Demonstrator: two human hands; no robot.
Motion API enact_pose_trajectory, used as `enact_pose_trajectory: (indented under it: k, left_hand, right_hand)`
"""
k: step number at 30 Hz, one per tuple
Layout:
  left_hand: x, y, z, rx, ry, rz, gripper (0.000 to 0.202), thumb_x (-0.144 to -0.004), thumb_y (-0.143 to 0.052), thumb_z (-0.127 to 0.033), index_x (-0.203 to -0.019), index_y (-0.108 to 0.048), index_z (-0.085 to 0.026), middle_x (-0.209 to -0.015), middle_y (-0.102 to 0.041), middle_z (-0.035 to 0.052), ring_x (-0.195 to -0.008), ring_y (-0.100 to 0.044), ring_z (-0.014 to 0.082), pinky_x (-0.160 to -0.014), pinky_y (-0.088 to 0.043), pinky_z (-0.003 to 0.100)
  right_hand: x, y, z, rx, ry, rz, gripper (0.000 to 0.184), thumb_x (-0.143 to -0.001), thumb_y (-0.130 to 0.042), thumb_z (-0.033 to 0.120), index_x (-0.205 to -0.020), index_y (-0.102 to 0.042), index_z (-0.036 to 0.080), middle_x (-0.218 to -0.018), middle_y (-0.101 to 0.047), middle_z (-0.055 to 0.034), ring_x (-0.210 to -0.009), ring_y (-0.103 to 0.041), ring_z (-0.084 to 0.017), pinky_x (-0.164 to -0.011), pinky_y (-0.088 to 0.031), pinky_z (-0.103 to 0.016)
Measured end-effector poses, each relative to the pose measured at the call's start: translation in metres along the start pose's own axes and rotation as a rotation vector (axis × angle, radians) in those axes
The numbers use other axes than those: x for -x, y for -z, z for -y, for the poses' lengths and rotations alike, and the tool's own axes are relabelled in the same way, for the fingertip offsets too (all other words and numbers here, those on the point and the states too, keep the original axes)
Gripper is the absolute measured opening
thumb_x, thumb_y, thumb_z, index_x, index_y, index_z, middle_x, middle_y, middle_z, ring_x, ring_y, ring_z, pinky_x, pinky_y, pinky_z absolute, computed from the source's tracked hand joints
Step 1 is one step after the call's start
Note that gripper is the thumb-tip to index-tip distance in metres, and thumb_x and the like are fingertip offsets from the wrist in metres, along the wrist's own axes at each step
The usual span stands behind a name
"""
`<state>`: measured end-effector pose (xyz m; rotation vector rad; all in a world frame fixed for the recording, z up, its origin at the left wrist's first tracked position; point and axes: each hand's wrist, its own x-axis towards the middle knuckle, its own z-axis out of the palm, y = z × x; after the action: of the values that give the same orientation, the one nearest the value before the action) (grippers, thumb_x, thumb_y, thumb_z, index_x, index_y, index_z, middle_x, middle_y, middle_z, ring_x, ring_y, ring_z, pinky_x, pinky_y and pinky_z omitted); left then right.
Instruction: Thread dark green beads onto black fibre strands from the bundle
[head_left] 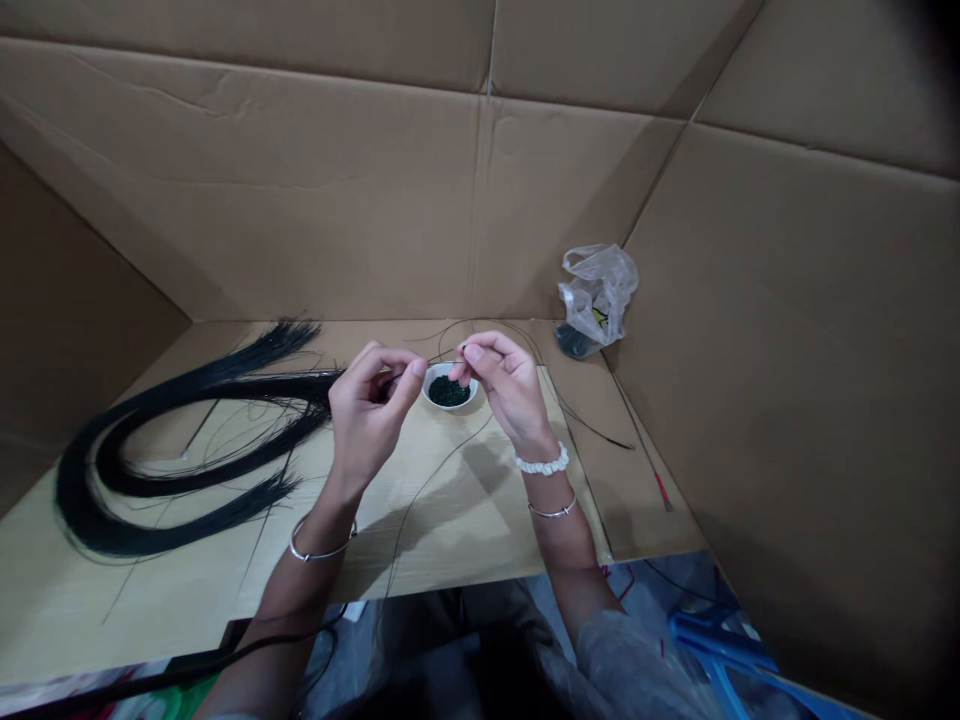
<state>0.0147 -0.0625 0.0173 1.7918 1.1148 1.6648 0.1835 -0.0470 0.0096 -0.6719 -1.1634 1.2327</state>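
My left hand [371, 405] and my right hand [502, 385] are raised close together over a small white bowl [450, 388] of dark green beads. Both hands pinch a thin black wire [442, 362] that runs between their fingertips. The wire trails down from my right hand across the pale wooden board [450, 520] toward me. Bracelets sit on both wrists.
A big bundle of long black wires [172, 440] curls over the left of the board. A crumpled clear plastic bag [596, 295] lies in the far right corner. Cardboard walls [337, 180] close in the back and sides. A thin red-tipped rod [652, 470] lies at right.
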Motion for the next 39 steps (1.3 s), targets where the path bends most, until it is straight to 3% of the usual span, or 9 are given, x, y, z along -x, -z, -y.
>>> enact_pose_trajectory:
  k: [8, 18, 24, 30, 39]
  left_hand:
    - [0.0, -0.002, 0.002, 0.017, -0.012, -0.006, 0.013, -0.091, -0.072, -0.03, -0.083, -0.071, -0.02, -0.075, -0.059, -0.0004, -0.064, -0.05, 0.0096, -0.057, -0.036, 0.024]
    - [-0.001, -0.004, 0.002, 0.009, -0.071, -0.016, 0.011, -0.092, -0.072, -0.029, -0.085, -0.072, -0.02, -0.075, -0.061, -0.0003, -0.065, -0.051, 0.0101, -0.058, -0.037, 0.025]
    - [-0.001, -0.003, 0.001, 0.014, -0.057, 0.001, 0.012, -0.092, -0.072, -0.029, -0.083, -0.072, -0.02, -0.072, -0.058, -0.0003, -0.063, -0.047, 0.0105, -0.056, -0.034, 0.027]
    - [-0.001, -0.002, 0.003, 0.05, -0.063, 0.023, 0.01, -0.092, -0.072, -0.027, -0.084, -0.072, -0.02, -0.072, -0.058, -0.001, -0.062, -0.047, 0.0094, -0.056, -0.034, 0.025]
    - [-0.001, -0.001, 0.005, 0.064, -0.073, 0.031, 0.01, -0.09, -0.074, -0.027, -0.082, -0.074, -0.019, -0.071, -0.06, -0.0004, -0.062, -0.049, 0.0095, -0.056, -0.036, 0.023]
  right_hand:
    - [0.002, -0.004, 0.003, -0.034, -0.015, -0.047, 0.026, -0.085, -0.076, 0.046, -0.094, -0.065, 0.024, -0.081, -0.074, -0.0004, -0.074, -0.069, -0.013, -0.075, -0.058, -0.029]
    - [0.006, -0.011, 0.001, 0.067, 0.099, -0.147, 0.02, -0.086, -0.077, 0.041, -0.095, -0.069, 0.025, -0.086, -0.076, -0.0006, -0.075, -0.071, -0.014, -0.078, -0.06, -0.032]
    - [0.005, -0.01, 0.001, 0.074, 0.07, -0.14, 0.023, -0.085, -0.077, 0.044, -0.095, -0.069, 0.024, -0.082, -0.075, -0.0007, -0.076, -0.071, -0.015, -0.079, -0.06, -0.033]
    - [0.004, -0.009, -0.002, -0.044, 0.079, -0.088, 0.018, -0.084, -0.08, 0.037, -0.093, -0.071, 0.024, -0.081, -0.076, 0.0013, -0.07, -0.069, -0.011, -0.071, -0.057, -0.026]
    - [0.003, -0.007, -0.002, -0.102, -0.03, -0.033, 0.022, -0.082, -0.081, 0.04, -0.093, -0.072, 0.024, -0.079, -0.077, 0.0014, -0.07, -0.068, -0.011, -0.073, -0.056, -0.025]
